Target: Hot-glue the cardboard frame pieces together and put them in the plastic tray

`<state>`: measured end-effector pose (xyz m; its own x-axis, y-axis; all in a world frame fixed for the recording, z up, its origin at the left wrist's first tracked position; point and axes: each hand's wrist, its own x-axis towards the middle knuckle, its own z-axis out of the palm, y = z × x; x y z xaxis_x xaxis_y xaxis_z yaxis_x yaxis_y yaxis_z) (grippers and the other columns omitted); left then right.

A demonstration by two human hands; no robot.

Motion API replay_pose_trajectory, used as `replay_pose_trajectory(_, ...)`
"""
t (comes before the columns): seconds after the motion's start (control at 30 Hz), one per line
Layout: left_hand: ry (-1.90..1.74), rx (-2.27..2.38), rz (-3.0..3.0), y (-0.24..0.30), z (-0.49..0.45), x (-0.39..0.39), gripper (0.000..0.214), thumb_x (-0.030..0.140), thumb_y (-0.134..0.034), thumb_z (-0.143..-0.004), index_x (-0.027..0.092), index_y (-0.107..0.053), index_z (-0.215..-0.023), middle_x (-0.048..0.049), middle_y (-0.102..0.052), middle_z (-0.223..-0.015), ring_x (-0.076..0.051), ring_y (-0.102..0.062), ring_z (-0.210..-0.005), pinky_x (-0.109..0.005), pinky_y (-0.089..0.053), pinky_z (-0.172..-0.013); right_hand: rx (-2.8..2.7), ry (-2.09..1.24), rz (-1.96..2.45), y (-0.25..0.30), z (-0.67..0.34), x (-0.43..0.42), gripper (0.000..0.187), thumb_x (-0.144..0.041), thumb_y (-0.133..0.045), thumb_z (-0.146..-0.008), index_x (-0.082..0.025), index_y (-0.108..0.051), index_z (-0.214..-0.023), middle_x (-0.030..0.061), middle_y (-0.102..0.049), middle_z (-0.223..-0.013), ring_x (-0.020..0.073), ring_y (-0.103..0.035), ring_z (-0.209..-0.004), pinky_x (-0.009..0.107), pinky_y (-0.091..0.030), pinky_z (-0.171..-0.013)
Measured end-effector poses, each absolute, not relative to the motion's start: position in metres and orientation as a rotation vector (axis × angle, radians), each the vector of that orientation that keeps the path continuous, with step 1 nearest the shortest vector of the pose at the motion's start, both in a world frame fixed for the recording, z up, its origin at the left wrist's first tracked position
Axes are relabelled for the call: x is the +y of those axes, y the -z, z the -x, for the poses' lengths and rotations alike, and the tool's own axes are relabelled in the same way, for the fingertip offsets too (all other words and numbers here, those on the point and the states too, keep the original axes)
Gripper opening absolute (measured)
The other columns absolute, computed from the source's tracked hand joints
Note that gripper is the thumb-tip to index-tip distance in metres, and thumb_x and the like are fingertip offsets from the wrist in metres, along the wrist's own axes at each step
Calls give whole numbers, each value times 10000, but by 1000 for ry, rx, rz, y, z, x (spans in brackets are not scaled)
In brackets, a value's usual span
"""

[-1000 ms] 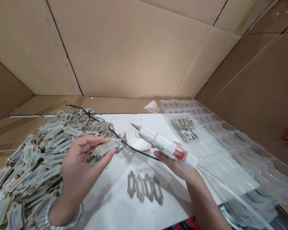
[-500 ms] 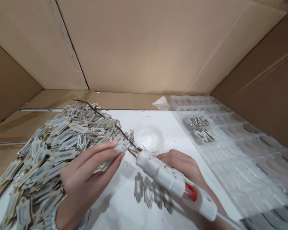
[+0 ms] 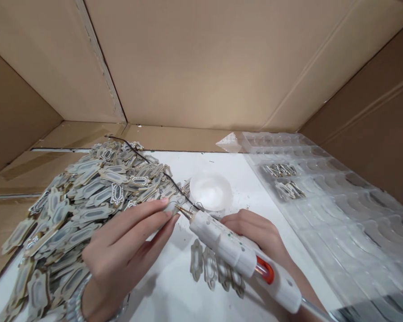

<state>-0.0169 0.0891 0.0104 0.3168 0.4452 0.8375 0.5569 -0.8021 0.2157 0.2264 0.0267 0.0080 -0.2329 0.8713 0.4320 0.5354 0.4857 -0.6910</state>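
Observation:
My left hand [image 3: 130, 246] pinches a small pale piece [image 3: 171, 208] between its fingertips, most of it covered by the fingers. The brass nozzle of a white glue gun [image 3: 228, 241] touches or nearly touches that piece; which one I cannot tell. My right hand [image 3: 255, 235] is closed on the glue gun from its far side, with the fingers partly hidden behind the body. A large heap of flat, ornate frame-shaped pieces [image 3: 87, 214] lies beside and beyond my left hand. Several similar pieces [image 3: 210, 266] stand in a row on the white surface under the gun.
A round white dish [image 3: 211, 191] stands just beyond the nozzle. On the right lies a clear plastic compartment tray [image 3: 317, 210], with metallic pieces [image 3: 280, 170] in two of its compartments. A dark cord [image 3: 134, 150] crosses the heap. Cardboard walls [image 3: 208, 62] close in the sides and back.
The whole view has shifted slightly. Both hands keep the same hold, and the nozzle stays at the piece in my left fingertips.

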Motion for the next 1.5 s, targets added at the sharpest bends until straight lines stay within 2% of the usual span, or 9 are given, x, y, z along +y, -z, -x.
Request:
replay_pose_trajectory(0.6,1410,-908,2420,-16,17,86,182,62,-753,-759,152,-671,-894,-59,-767,-921,-142,-733,-784,-238,-604,-839,-1909,-523,1226,-9,-225,26,199,-226,-516,-941,-208,-714,-932,73,-750,-903,192,-687,-780,299,-525,-674)
replay_pose_trajectory(1.1,1432,-903,2341,-14,15,88,292,71,-781,-706,240,-676,-921,-1,-778,-894,-163,-743,-700,-263,-649,-757,-1925,-579,1264,-5,-229,21,157,-261,-547,-935,-211,-694,-956,92,-736,-984,212,-679,-833,325,-516,-730)
replay_pose_trajectory(1.33,1374,-875,2324,-13,15,88,251,80,-789,-714,194,-681,-910,-23,-779,-886,-149,-742,-719,-236,-632,-795,-1905,-580,1273,-7,-227,22,170,-244,-530,-938,-206,-695,-923,89,-736,-959,207,-677,-810,317,-517,-716)
replay_pose_trajectory(1.5,1349,-866,2334,-16,15,88,220,78,-783,-724,181,-684,-891,-38,-780,-868,-151,-741,-704,-228,-634,-761,-1897,-556,1245,-10,-226,23,179,-236,-525,-938,-208,-700,-915,73,-740,-897,190,-680,-763,297,-513,-675)
